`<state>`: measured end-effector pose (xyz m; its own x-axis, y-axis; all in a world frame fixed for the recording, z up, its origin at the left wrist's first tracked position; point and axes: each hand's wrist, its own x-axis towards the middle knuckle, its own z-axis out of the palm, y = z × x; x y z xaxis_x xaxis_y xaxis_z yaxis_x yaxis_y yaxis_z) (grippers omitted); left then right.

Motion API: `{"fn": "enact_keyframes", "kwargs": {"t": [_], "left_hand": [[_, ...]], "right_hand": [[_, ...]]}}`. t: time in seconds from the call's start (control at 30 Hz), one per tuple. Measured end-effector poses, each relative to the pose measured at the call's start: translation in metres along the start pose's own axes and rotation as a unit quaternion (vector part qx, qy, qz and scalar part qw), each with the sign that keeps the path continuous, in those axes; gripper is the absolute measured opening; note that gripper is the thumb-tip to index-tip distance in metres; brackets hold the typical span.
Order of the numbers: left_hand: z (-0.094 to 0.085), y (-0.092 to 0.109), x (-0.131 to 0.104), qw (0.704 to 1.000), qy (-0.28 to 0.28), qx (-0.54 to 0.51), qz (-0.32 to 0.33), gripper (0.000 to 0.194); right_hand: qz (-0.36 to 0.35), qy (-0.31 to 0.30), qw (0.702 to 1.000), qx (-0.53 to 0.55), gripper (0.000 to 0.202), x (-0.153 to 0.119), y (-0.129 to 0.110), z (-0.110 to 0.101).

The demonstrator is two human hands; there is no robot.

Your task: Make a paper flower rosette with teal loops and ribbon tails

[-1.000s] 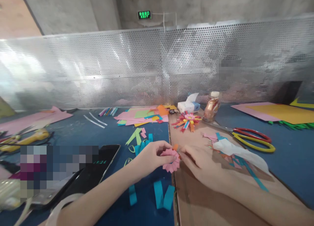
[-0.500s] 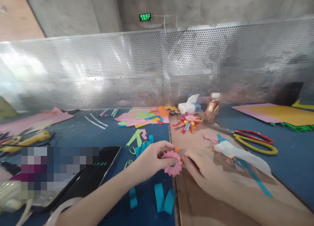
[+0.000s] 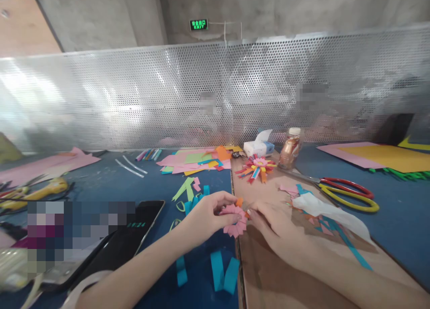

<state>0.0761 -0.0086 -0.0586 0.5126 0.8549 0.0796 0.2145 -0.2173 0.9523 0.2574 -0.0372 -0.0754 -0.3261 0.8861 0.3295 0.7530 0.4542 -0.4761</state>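
Observation:
A pleated pink paper rosette (image 3: 235,228) is pinched between the thumb and fingers of my left hand (image 3: 215,212). Orange paper (image 3: 238,202) shows at the rosette's upper edge, and a small bit of it reaches my other fingertips. At the rosette's right side, my right hand (image 3: 268,219) is closed, thumb against fingers, on the orange paper strip; most of that strip is hidden. Curled blue paper strips (image 3: 217,271) lie below the hands. Light green strips (image 3: 188,188) and further blue loops are just beyond my left wrist.
A finished-looking multicoloured paper flower (image 3: 258,168) sits ahead on the brown board (image 3: 268,273). Red-and-yellow-handled scissors (image 3: 349,195), paper scraps and a crumpled tissue (image 3: 329,212) are at right. A bottle (image 3: 290,148) and tissue pack (image 3: 258,148) stand behind. A phone (image 3: 134,237) lies left.
Both hands and the pink rosette have shifted very slightly left. A small gap with orange paper now shows between the rosette and my right fingertips.

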Motion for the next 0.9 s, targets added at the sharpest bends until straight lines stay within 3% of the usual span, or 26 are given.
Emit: {"fn": "enact_keyframes", "kwargs": {"t": [0.3, 0.47, 0.9], "left_hand": [[0.0, 0.002, 0.0, 1.0, 0.003, 0.003, -0.001, 0.023], [0.0, 0.002, 0.0, 1.0, 0.012, 0.009, -0.004, 0.024], [-0.001, -0.001, 0.001, 1.0, 0.018, 0.0, 0.007, 0.024]], "right_hand": [[0.02, -0.034, 0.999, 0.022, 0.026, -0.001, -0.01, -0.011], [0.035, -0.014, 0.998, 0.045, 0.026, -0.001, -0.007, -0.007], [-0.005, -0.009, 1.0, 0.018, 0.022, 0.001, -0.001, 0.001]]}}
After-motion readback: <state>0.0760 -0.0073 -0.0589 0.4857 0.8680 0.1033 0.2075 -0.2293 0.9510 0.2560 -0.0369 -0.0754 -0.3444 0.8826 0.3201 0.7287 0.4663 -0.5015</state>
